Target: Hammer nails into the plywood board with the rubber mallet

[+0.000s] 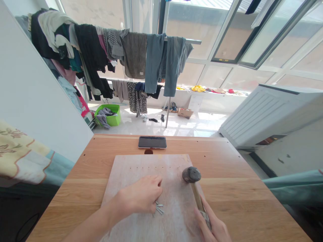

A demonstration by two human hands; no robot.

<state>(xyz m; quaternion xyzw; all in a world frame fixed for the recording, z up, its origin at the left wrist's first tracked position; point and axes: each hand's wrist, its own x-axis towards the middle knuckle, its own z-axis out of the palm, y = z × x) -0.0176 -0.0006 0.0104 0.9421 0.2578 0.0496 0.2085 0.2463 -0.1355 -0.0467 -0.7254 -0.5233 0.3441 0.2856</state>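
My right hand [212, 222] is wrapped round the handle of a mallet [191, 175] with a dark, rounded head, which lies over the right side of a pale wooden board [176, 208]. My left hand [145, 193] is over the middle of the board, its fingers curled down and pressed together beside a small pile of silvery nails [159, 209]. Part of the pile is hidden under that hand, and so is whatever its fingertips hold. Along the board's far part runs a row of small dark dots [148, 167]; whether they are nail heads or holes I cannot tell.
The board rests on a wooden table [234, 198]. A phone [152, 142] lies beyond the board's far edge, near a round dark spot [148, 152]. Past the table stand a laundry rack [166, 114] hung with clothes, a green basket [114, 116] and a white cabinet [267, 114].
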